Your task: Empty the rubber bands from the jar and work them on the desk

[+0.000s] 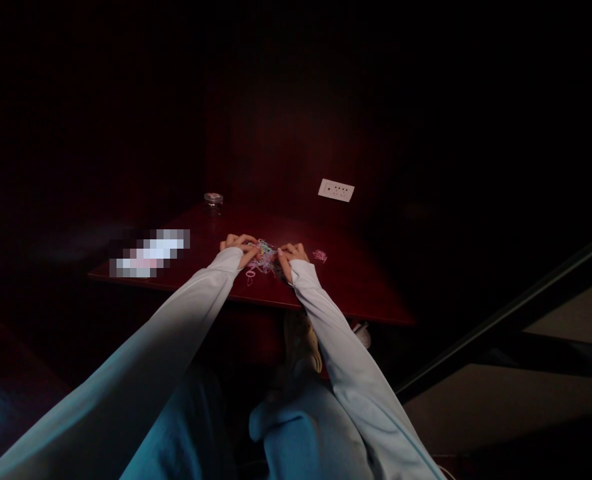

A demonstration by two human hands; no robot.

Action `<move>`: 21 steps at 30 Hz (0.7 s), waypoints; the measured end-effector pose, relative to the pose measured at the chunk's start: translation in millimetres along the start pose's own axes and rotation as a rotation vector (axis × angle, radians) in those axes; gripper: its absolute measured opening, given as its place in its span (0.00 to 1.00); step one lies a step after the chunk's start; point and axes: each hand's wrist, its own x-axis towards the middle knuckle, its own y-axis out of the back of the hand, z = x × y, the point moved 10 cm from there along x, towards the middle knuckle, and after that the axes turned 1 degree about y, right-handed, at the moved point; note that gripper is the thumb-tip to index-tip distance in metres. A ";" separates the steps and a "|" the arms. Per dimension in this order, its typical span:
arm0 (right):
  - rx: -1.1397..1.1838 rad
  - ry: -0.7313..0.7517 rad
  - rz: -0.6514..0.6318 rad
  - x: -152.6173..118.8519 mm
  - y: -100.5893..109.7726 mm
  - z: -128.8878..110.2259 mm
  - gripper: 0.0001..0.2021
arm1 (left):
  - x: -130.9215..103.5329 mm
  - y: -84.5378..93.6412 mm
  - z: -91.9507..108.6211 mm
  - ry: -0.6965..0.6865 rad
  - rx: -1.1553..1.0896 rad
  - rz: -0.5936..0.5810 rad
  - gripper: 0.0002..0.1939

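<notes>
A tangled heap of small elastic bands point(264, 260), mostly pale purple, mint and white, lies near the front of the dark red table. From the left, my left hand point(239, 245) reaches into the heap, its thumb and fingers bent together on some bands. My right hand point(293, 255) is at the heap's right edge with thumb and index finger pinched; what sits between those fingertips is too small to see clearly. A few pink loose bands point(250, 274) lie in front of my left hand. To the right of my right hand is a separate little pile of pink bands point(320, 255).
A clear lidded jar point(213, 203) stands at the table's back left. A blurred-out bright patch point(151, 255) covers something at the left edge. A white socket panel point(336, 190) is on the back wall. My shoe point(301, 340) shows below the table point(366, 293).
</notes>
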 end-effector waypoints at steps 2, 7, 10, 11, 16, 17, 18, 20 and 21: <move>-0.013 0.005 0.004 -0.6 1.3 -1.6 0.22 | -0.1 -0.6 0.1 0.004 -0.002 -0.008 0.26; -0.017 0.025 0.009 -1.1 0.6 -2.2 0.13 | -1.5 1.4 2.7 0.003 -0.014 0.003 0.25; -0.005 0.014 0.002 -0.7 -1.9 1.3 0.12 | -2.1 1.8 4.3 -0.001 -0.017 0.001 0.24; -0.005 0.005 0.000 -0.6 -2.8 2.9 0.13 | -2.2 1.4 4.6 -0.001 -0.015 -0.005 0.23; -0.016 0.009 -0.025 -0.8 -7.2 4.6 0.13 | -2.5 -0.7 6.9 -0.013 -0.002 -0.028 0.20; -0.018 0.013 -0.026 -0.8 -7.5 4.5 0.12 | -2.4 -0.8 7.0 -0.012 0.000 -0.028 0.20; -0.020 0.012 -0.026 -0.8 -7.7 4.8 0.12 | -2.2 -1.0 6.9 -0.009 0.004 -0.029 0.20; -0.024 0.000 -0.025 -0.2 -8.1 6.7 0.10 | -1.6 -1.9 6.8 -0.006 0.013 -0.040 0.19; -0.025 -0.008 -0.027 0.2 -8.6 7.7 0.10 | -1.2 -2.2 6.6 -0.004 0.018 -0.046 0.18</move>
